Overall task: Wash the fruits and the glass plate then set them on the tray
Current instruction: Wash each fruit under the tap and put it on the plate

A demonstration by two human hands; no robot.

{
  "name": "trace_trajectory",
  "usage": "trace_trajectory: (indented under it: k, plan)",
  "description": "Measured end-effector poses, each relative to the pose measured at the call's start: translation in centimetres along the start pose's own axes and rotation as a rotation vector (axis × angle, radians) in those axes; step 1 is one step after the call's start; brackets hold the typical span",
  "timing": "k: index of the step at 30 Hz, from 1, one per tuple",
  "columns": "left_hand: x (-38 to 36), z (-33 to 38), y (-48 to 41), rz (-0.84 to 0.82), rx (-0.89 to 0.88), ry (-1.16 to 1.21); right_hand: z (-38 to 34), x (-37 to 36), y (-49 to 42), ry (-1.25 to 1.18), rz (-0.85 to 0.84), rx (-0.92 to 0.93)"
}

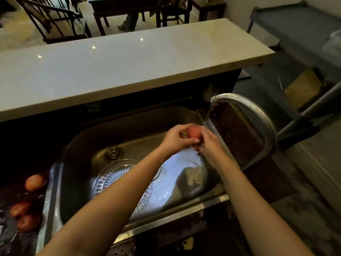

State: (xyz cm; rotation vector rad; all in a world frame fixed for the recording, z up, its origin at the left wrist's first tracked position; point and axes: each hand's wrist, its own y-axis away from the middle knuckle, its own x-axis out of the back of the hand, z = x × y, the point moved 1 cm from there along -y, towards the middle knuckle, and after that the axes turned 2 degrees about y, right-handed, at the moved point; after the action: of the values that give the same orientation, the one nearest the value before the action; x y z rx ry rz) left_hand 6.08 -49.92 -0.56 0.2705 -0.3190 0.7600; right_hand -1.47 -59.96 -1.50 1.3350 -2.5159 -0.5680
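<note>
A red fruit [194, 132] is cupped between my left hand [175, 138] and my right hand [209, 143] over the steel sink [129, 119]. Water runs from the curved faucet [245, 106] onto the fruit and my right fingers. The ribbed glass plate [112, 174] lies in the sink bottom, partly hidden under my left forearm. Three more fruits lie on the dark wet surface left of the sink: an orange one [35, 182] and two red ones [20, 209] [28, 223].
A pale raised counter [120, 63] runs behind the sink. The sink drain [113, 153] sits at the back left. A grey metal cart [302, 34] stands at the right, and dark chairs and a table stand beyond the counter.
</note>
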Motion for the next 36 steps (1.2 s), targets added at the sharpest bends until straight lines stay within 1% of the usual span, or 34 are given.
trace_trajectory:
  k: [3, 6, 8, 10, 12, 14, 16, 18, 20, 22, 24, 25, 27, 29, 31, 33, 35, 36]
  plan:
    - [-1.2, 0.2, -0.6, -0.035, -0.004, 0.105, -0.3, 1.0, -0.3, 0.026, 0.013, 0.022]
    - [-2.1, 0.3, -0.8, -0.096, 0.055, 0.331, -0.3, 1.7, -0.4, -0.092, 0.034, 0.039]
    - [-2.8, 0.4, -0.9, -0.087, 0.071, 0.406, -0.2, 1.8, -0.5, -0.098, 0.04, 0.063]
    - [-3.6, 0.7, -1.2, -0.004, 0.075, 0.381, -0.1, 1.7, -0.4, -0.056, 0.048, 0.11]
    - [-4.5, 1.3, -1.7, 0.098, 0.081, 0.341, 0.0, 1.5, -0.4, -0.067, 0.067, 0.133]
    - [-5.2, 1.9, -2.0, 0.168, 0.043, 0.275, -0.1, 1.5, -0.6, -0.083, 0.114, 0.145]
    - [-5.6, 2.1, -2.1, 0.166, -0.023, 0.22, -0.5, 1.6, -0.8, -0.125, 0.144, 0.14]
    - [-5.6, 2.1, -2.1, 0.14, -0.055, 0.213, -1.1, 1.9, -0.9, -0.141, 0.145, 0.149]
    - [-5.4, 2.3, -2.1, 0.138, -0.044, 0.273, -1.2, 1.9, -0.7, -0.114, 0.109, 0.186]
    - [-5.3, 2.5, -2.2, 0.176, 0.001, 0.347, -1.0, 1.6, -0.6, -0.063, 0.077, 0.225]
    - [-5.3, 2.7, -2.5, 0.207, 0.036, 0.372, -0.9, 1.4, -0.5, -0.025, 0.071, 0.254]
    - [-5.3, 2.7, -2.6, 0.196, 0.033, 0.362, -1.0, 1.4, -0.6, -0.048, 0.083, 0.255]
    - [-5.4, 2.7, -2.5, 0.152, -0.012, 0.279, -1.4, 1.8, -0.8, -0.175, 0.092, 0.22]
    - [-5.1, 2.2, -2.2, 0.106, -0.062, 0.163, -1.6, 2.0, -1.3, -0.262, 0.102, 0.153]
    - [-4.5, 1.7, -1.9, 0.085, -0.129, 0.063, -1.6, 1.9, -1.5, -0.297, 0.078, 0.069]
    - [-3.7, 1.2, -1.5, 0.094, -0.251, -0.052, -1.7, 1.4, -1.5, -0.277, 0.041, 0.026]
    - [-2.9, 0.9, -1.4, 0.108, -0.337, -0.123, -1.7, 1.2, -1.3, -0.206, 0.011, 0.049]
    - [-2.6, 0.8, -1.3, 0.104, -0.351, -0.139, -1.6, 1.2, -1.3, -0.177, 0.001, 0.067]
